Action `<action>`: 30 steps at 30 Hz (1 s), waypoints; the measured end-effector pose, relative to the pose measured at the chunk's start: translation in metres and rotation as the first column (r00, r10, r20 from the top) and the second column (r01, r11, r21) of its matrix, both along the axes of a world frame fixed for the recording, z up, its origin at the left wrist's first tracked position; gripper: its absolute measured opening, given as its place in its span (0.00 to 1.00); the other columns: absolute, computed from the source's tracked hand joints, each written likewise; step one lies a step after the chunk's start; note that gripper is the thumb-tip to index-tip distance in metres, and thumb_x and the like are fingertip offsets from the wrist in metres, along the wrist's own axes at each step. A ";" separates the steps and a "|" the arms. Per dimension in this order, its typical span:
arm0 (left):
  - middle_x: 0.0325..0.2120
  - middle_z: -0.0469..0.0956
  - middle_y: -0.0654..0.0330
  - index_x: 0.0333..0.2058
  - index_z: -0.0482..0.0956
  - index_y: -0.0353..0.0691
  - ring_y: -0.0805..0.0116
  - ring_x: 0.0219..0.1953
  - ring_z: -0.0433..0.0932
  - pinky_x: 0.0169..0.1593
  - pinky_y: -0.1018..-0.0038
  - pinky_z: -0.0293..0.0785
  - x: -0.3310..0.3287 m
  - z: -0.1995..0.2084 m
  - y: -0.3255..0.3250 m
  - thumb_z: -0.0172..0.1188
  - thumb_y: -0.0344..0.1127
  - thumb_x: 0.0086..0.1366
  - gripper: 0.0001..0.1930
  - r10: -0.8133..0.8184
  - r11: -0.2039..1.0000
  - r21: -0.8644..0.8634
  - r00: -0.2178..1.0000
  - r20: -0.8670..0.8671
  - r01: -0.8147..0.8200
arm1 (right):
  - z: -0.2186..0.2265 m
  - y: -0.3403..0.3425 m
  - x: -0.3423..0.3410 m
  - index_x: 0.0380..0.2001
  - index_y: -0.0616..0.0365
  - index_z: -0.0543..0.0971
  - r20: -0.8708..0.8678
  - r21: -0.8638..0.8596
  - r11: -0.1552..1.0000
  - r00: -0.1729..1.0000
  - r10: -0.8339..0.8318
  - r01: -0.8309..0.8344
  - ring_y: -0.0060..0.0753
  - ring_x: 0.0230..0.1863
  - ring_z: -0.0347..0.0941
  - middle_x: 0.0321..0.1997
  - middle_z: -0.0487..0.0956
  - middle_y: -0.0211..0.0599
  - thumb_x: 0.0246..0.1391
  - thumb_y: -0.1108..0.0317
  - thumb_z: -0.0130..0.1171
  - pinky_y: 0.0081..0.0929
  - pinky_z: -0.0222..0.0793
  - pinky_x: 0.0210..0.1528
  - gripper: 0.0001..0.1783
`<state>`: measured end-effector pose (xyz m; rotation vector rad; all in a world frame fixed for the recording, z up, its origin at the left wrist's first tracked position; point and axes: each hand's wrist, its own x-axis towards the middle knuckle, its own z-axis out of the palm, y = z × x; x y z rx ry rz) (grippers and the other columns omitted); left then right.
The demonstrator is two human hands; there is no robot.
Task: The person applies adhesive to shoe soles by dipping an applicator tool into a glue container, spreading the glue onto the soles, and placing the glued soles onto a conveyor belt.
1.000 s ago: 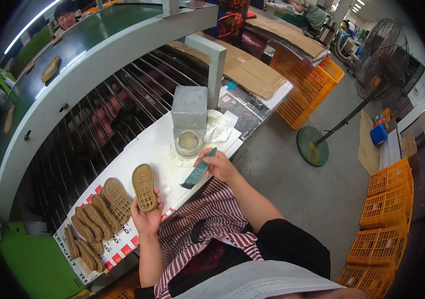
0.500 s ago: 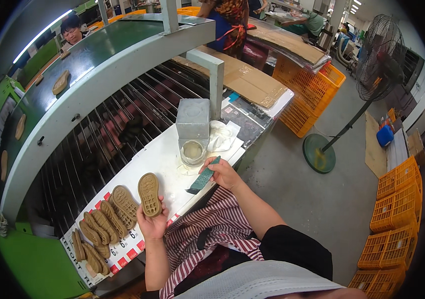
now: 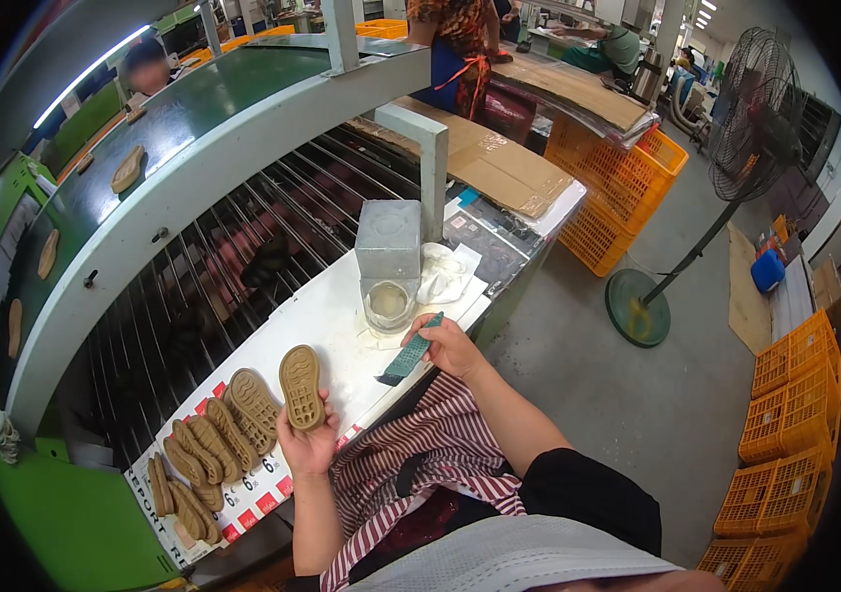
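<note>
Running behind the white worktop (image 3: 312, 321) is a long green conveyor (image 3: 193, 148) with dark rods, and a sole let go too close to the worktop's far edge could, I judge, slip down among them. A grey block (image 3: 388, 239) stands near the right end with a small glass jar (image 3: 388, 304) just in front of it, and a crumpled white cloth (image 3: 445, 273) lies beside them. That jar sits near the front edge, close to the brush hand, so a careless sweep might tip it over.

Tan soles (image 3: 205, 442) overlap in a loose pile at the left end, some close to the front edge, where a nudge could send them off.

The left hand (image 3: 307, 444) grasps one tan sole (image 3: 301, 386), tread up, over the front edge. The right hand (image 3: 452, 345) is closed around a green brush (image 3: 409, 351), bristles pointing down toward the worktop; a drip may land there.
</note>
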<state>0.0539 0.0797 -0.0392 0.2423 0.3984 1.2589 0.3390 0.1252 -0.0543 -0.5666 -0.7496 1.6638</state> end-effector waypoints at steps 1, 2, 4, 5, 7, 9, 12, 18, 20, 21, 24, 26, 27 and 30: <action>0.40 0.75 0.48 0.49 0.70 0.36 0.60 0.33 0.73 0.36 0.69 0.69 0.000 0.000 0.001 0.37 0.46 0.66 0.23 -0.001 1.000 -0.001 1.000 0.002 0.001 | 0.001 0.000 0.000 0.37 0.57 0.71 0.003 0.002 1.000 1.000 0.005 -0.005 0.23 0.28 0.68 0.37 0.78 0.42 0.53 0.67 0.51 0.19 0.65 0.30 0.09; 0.40 0.75 0.48 0.49 0.70 0.36 0.60 0.33 0.73 0.36 0.69 0.69 -0.001 -0.001 0.001 0.37 0.46 0.66 0.23 -0.001 1.000 -0.003 1.000 0.005 0.001 | 0.002 0.001 0.000 0.37 0.57 0.71 0.005 0.001 1.000 1.000 0.004 -0.004 0.23 0.28 0.68 0.37 0.78 0.42 0.53 0.67 0.51 0.19 0.65 0.30 0.09; 0.40 0.75 0.48 0.49 0.70 0.36 0.60 0.33 0.73 0.35 0.69 0.69 -0.001 0.000 0.003 0.37 0.46 0.66 0.23 -0.001 1.000 -0.005 1.000 0.006 0.001 | 0.002 0.002 0.000 0.37 0.57 0.71 -0.008 0.012 1.000 1.000 0.022 -0.022 0.23 0.28 0.68 0.37 0.78 0.43 0.53 0.67 0.51 0.19 0.65 0.30 0.09; 0.40 0.75 0.48 0.49 0.70 0.36 0.60 0.33 0.73 0.35 0.69 0.69 -0.001 0.000 0.003 0.37 0.46 0.66 0.23 0.001 1.000 -0.006 1.000 0.006 -0.001 | 0.002 0.003 -0.001 0.37 0.57 0.71 -0.008 0.011 1.000 1.000 0.022 -0.022 0.23 0.28 0.68 0.37 0.78 0.43 0.53 0.67 0.51 0.19 0.65 0.30 0.09; 0.40 0.75 0.48 0.49 0.70 0.36 0.60 0.33 0.73 0.35 0.69 0.69 -0.001 0.001 0.004 0.36 0.46 0.66 0.23 0.003 1.000 -0.007 1.000 0.006 -0.003 | 0.000 0.006 -0.001 0.37 0.58 0.71 -0.011 0.009 1.000 1.000 0.022 -0.022 0.23 0.28 0.69 0.37 0.78 0.43 0.53 0.67 0.51 0.19 0.66 0.30 0.09; 0.40 0.74 0.49 0.50 0.69 0.35 0.63 0.33 0.68 0.36 0.70 0.67 -0.001 0.001 0.006 0.38 0.47 0.66 0.24 0.011 1.000 0.007 1.000 -0.029 -0.011 | 0.000 0.008 -0.002 0.37 0.58 0.71 -0.013 0.010 1.000 1.000 0.020 -0.019 0.23 0.28 0.69 0.37 0.78 0.43 0.53 0.67 0.51 0.19 0.66 0.29 0.09; 0.40 0.75 0.48 0.50 0.69 0.36 0.60 0.33 0.73 0.36 0.68 0.69 -0.002 0.000 0.007 0.36 0.47 0.66 0.24 0.005 1.000 -0.001 1.000 0.002 -0.005 | 0.000 0.009 -0.002 0.37 0.58 0.71 -0.019 0.010 1.000 1.000 0.018 -0.018 0.24 0.28 0.69 0.36 0.78 0.44 0.53 0.67 0.51 0.20 0.67 0.29 0.09; 0.41 0.75 0.48 0.50 0.69 0.37 0.60 0.33 0.72 0.36 0.68 0.69 -0.001 -0.001 0.009 0.37 0.47 0.66 0.23 0.011 1.000 -0.006 1.000 0.007 -0.011 | -0.003 0.011 0.001 0.36 0.58 0.71 -0.039 0.010 1.000 0.999 0.028 -0.028 0.25 0.29 0.71 0.36 0.78 0.45 0.53 0.68 0.51 0.20 0.67 0.29 0.09; 0.41 0.74 0.48 0.50 0.69 0.37 0.60 0.33 0.72 0.36 0.68 0.68 -0.001 -0.003 0.010 0.37 0.47 0.66 0.23 0.012 1.000 -0.012 1.000 0.010 -0.012 | -0.003 0.011 0.001 0.36 0.58 0.70 -0.040 0.012 0.999 0.999 0.030 -0.029 0.25 0.29 0.71 0.36 0.78 0.45 0.53 0.68 0.51 0.20 0.67 0.29 0.09; 0.40 0.74 0.48 0.50 0.69 0.37 0.60 0.33 0.71 0.36 0.69 0.68 -0.001 -0.004 0.010 0.38 0.47 0.65 0.23 0.014 1.000 -0.017 1.000 0.014 -0.013 | -0.002 0.011 0.001 0.36 0.58 0.70 -0.040 0.008 1.000 0.999 0.024 -0.024 0.25 0.29 0.71 0.36 0.78 0.46 0.53 0.68 0.51 0.20 0.67 0.29 0.09; 0.40 0.74 0.48 0.50 0.70 0.37 0.60 0.33 0.71 0.36 0.69 0.68 0.000 -0.002 0.010 0.38 0.47 0.65 0.23 0.011 1.000 -0.023 1.000 0.008 -0.011 | -0.001 0.011 0.001 0.36 0.58 0.70 -0.039 0.000 1.000 0.999 0.018 -0.018 0.25 0.29 0.70 0.36 0.77 0.46 0.53 0.68 0.51 0.20 0.67 0.29 0.09; 0.40 0.74 0.48 0.50 0.70 0.37 0.60 0.33 0.71 0.36 0.69 0.67 0.000 -0.002 0.010 0.38 0.47 0.65 0.23 0.012 1.000 -0.019 1.000 0.003 -0.012 | -0.001 0.011 0.001 0.36 0.58 0.70 -0.038 -0.004 1.000 0.999 0.020 -0.020 0.24 0.28 0.70 0.36 0.77 0.46 0.53 0.68 0.51 0.20 0.67 0.29 0.09; 0.40 0.74 0.48 0.50 0.70 0.37 0.60 0.33 0.71 0.36 0.69 0.67 0.000 -0.002 0.011 0.38 0.47 0.65 0.23 0.013 1.000 -0.015 1.000 -0.002 -0.013 | -0.002 0.012 0.001 0.36 0.58 0.70 -0.038 0.000 1.000 0.999 0.019 -0.020 0.24 0.28 0.70 0.36 0.77 0.45 0.53 0.68 0.52 0.20 0.67 0.29 0.09; 0.40 0.75 0.49 0.50 0.70 0.37 0.60 0.33 0.71 0.36 0.69 0.67 0.000 -0.002 0.011 0.37 0.47 0.66 0.23 0.009 1.000 -0.014 1.000 0.002 -0.009 | -0.002 0.012 0.001 0.36 0.58 0.70 -0.036 0.002 1.000 0.999 0.024 -0.024 0.24 0.28 0.70 0.36 0.78 0.45 0.53 0.67 0.52 0.20 0.67 0.29 0.09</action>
